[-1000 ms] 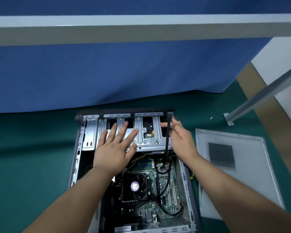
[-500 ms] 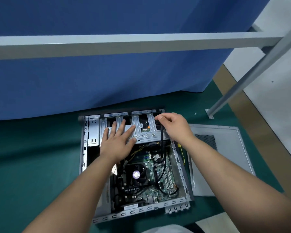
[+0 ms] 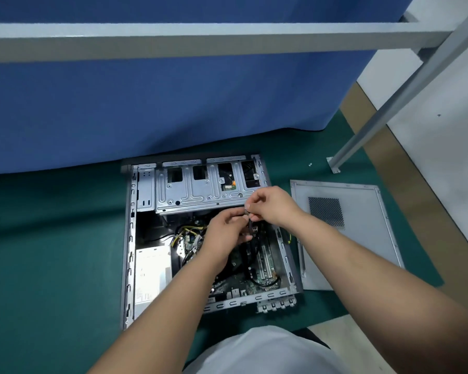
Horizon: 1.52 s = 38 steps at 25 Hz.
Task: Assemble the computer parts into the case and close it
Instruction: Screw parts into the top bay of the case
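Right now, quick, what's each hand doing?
Left hand: fingers curled, pinching the black cable over the open case.
Right hand: pinching the same cable's upper end.

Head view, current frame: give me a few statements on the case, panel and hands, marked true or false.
1. The side panel is fitted on the computer case. False: it lies flat on the green mat beside the open case.
2. Both the left hand and right hand pinch the black cable. True.
3. The left hand rests flat on the drive cage. False: it is at the cable.
4. The motherboard is exposed. True.
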{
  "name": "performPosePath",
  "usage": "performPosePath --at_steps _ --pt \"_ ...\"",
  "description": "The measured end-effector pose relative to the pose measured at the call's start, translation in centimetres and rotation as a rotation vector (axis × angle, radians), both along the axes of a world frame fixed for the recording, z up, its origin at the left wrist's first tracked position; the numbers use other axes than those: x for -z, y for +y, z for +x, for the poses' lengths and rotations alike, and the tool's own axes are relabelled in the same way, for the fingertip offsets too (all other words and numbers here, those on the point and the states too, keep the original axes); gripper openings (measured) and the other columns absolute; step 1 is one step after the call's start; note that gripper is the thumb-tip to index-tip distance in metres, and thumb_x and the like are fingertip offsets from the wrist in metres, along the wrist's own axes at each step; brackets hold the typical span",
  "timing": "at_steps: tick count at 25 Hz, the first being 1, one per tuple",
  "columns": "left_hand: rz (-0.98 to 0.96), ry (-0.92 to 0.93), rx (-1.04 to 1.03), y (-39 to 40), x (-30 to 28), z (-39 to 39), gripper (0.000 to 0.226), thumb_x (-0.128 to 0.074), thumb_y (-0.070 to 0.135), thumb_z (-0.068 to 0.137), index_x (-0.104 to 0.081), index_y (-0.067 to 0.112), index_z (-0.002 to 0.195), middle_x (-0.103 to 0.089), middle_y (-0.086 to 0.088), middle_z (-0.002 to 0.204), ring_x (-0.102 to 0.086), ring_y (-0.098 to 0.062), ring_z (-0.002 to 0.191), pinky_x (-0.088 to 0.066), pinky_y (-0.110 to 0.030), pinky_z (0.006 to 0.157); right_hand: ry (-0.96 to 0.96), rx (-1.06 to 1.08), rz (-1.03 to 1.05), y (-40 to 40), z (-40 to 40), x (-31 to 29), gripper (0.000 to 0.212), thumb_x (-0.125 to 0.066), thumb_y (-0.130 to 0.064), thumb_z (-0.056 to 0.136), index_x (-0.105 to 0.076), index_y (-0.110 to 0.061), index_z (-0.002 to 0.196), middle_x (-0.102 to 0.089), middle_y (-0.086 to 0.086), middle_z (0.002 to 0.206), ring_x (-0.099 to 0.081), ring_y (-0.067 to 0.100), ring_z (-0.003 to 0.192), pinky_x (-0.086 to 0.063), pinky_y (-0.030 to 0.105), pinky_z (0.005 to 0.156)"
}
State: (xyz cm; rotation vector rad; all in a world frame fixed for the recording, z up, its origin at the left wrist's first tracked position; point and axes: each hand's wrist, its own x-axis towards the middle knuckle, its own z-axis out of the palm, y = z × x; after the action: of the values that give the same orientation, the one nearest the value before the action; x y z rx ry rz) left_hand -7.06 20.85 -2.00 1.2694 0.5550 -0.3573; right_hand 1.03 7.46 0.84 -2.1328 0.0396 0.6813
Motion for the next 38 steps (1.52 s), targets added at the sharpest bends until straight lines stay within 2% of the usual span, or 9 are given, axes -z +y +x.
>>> performPosePath --at_steps 4,6,7,10,13,18,25,31,38 --pt "-0.070 0.068 -0.022 -0.3 0.2 0.5 0.019 -0.064 0.006 0.100 -0.067 0.000 0.117 -0.075 -0.016 0.098 -0.071 -0.019 0.084 -0.062 -0.041 0.089 -0.040 -0.063 -0.075 -0.4 -0.6 0.2 0.013 -0.067 -0.014 0.096 -0.074 -0.018 0.086 -0.074 -0.005 0.075 -0.071 0.004 0.065 -0.061 0.025 0.077" --pt "-0.064 0.103 -0.049 -0.4 0.5 0.7 0.018 -0.065 0.006 0.099 -0.066 -0.001 0.116 -0.072 -0.017 0.096 -0.070 -0.021 0.083 -0.063 -0.037 0.083 -0.294 -0.024 -0.165 -0.5 -0.5 0.2 0.014 -0.062 -0.016 0.098 -0.075 -0.021 0.096 -0.071 -0.010 0.091 -0.065 -0.001 0.077 -0.048 0.010 0.076" --pt "-0.061 0.122 -0.060 -0.5 0.7 0.7 0.017 -0.066 0.007 0.099 -0.066 -0.001 0.115 -0.071 -0.015 0.093 -0.070 -0.020 0.081 -0.063 -0.034 0.078 -0.426 0.039 -0.186 -0.6 -0.4 0.2 0.018 -0.057 -0.014 0.100 -0.073 -0.020 0.105 -0.068 -0.008 0.105 -0.063 0.003 0.088 -0.045 0.010 0.080" --pt "-0.044 0.167 -0.087 -1.1 1.3 1.3 0.013 -0.067 0.007 0.099 -0.066 0.000 0.110 -0.070 -0.012 0.087 -0.069 -0.019 0.075 -0.060 -0.029 0.069 -0.451 0.106 -0.236 -0.5 0.5 1.4 0.040 -0.043 -0.012 0.105 -0.052 -0.013 0.144 -0.048 0.005 0.147 -0.053 0.024 0.126 -0.043 0.036 0.107" --pt "-0.017 0.183 -0.116 -1.9 1.5 2.3 0.006 -0.065 0.005 0.099 -0.066 0.003 0.104 -0.070 -0.011 0.086 -0.066 -0.016 0.067 -0.058 -0.026 0.062 -0.233 0.051 -0.252 0.1 0.6 3.3 0.058 -0.034 -0.024 0.109 -0.012 -0.027 0.163 -0.023 -0.003 0.167 -0.052 0.030 0.130 -0.045 0.046 0.106" --pt "-0.001 0.158 -0.157 -2.4 2.5 2.9 0.008 -0.065 0.003 0.099 -0.067 0.002 0.106 -0.075 -0.004 0.077 -0.068 -0.012 0.064 -0.055 -0.022 0.057 -0.269 0.109 -0.230 -0.3 0.8 4.8 0.062 -0.034 -0.028 0.109 -0.003 -0.043 0.161 -0.024 -0.011 0.167 -0.053 0.028 0.131 -0.046 0.045 0.105" --pt "0.033 0.148 -0.188 -3.1 3.5 2.9 0.009 -0.062 0.003 0.098 -0.070 0.007 0.096 -0.075 0.000 0.074 -0.064 -0.008 0.061 -0.051 -0.018 0.053 -0.312 0.139 -0.268 0.0 1.1 5.6 0.063 -0.036 -0.024 0.107 -0.010 -0.040 0.161 -0.035 -0.007 0.162 -0.054 0.031 0.128 -0.047 0.046 0.102" --pt "0.030 0.142 -0.246 -3.7 3.6 2.6 0.013 -0.064 0.007 0.100 -0.070 0.000 0.110 -0.073 -0.006 0.081 -0.062 -0.006 0.060 -0.050 -0.017 0.054 -0.319 0.168 -0.254 -0.2 1.0 5.8 0.062 -0.037 -0.025 0.106 -0.013 -0.042 0.161 -0.040 -0.007 0.159 -0.054 0.028 0.127 -0.046 0.042 0.099" --pt "0.099 0.131 -0.216 -3.8 3.4 2.8 0.010 -0.061 0.004 0.101 -0.068 0.005 0.108 -0.073 0.001 0.075 -0.062 0.001 0.054 -0.050 -0.015 0.052 -0.320 0.176 -0.246 -0.2 1.1 6.0 0.062 -0.038 -0.024 0.106 -0.014 -0.043 0.160 -0.042 -0.007 0.158 -0.054 0.026 0.129 -0.045 0.040 0.100"
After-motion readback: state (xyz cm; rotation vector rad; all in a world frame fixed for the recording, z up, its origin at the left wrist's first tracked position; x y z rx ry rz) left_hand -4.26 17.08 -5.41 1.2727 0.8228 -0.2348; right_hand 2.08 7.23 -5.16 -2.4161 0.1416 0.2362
